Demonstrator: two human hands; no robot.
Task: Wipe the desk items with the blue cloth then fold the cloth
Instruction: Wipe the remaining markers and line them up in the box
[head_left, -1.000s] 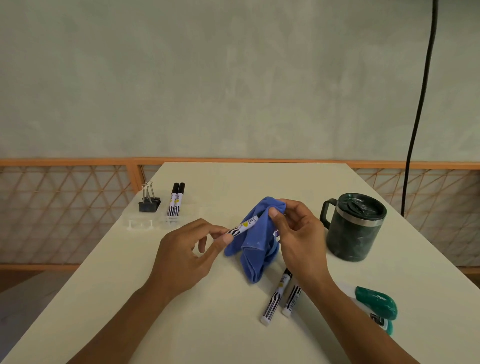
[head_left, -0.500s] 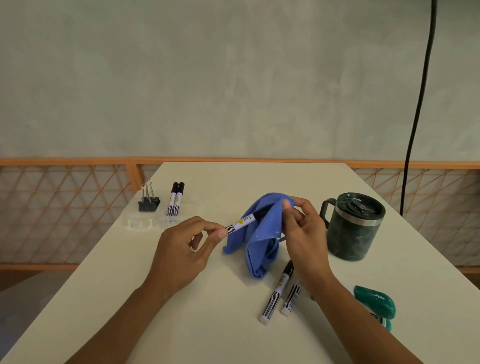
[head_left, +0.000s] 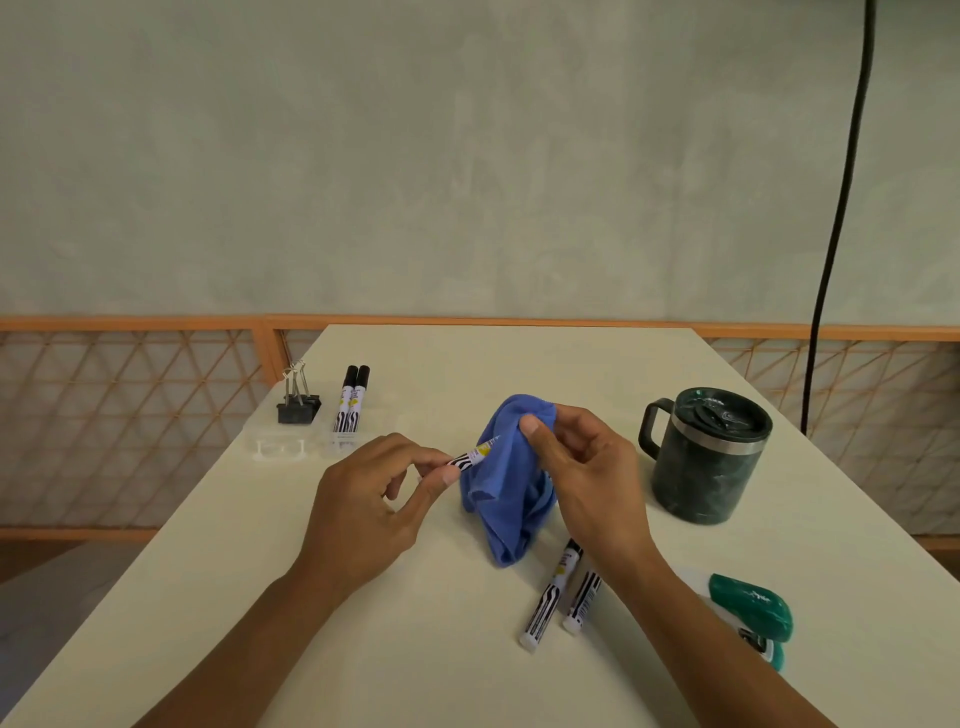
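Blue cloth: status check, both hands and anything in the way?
Left hand pinches marker. Right hand presses blue cloth over its far end. Two markers lie beside right wrist; nothing blocking.

the cloth (head_left: 511, 478) at centre looks soft, matt fabric. the mug (head_left: 706, 457) at right has a glossy mottled body with a brushed metal band. the table (head_left: 415, 649) is smooth and matt. the clip (head_left: 297, 405) at upper left has shiny wire handles.

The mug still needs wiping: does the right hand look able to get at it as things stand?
Probably yes: the mug stands just right of the right hand with bare desk between, but that hand's grip is full of blue cloth.
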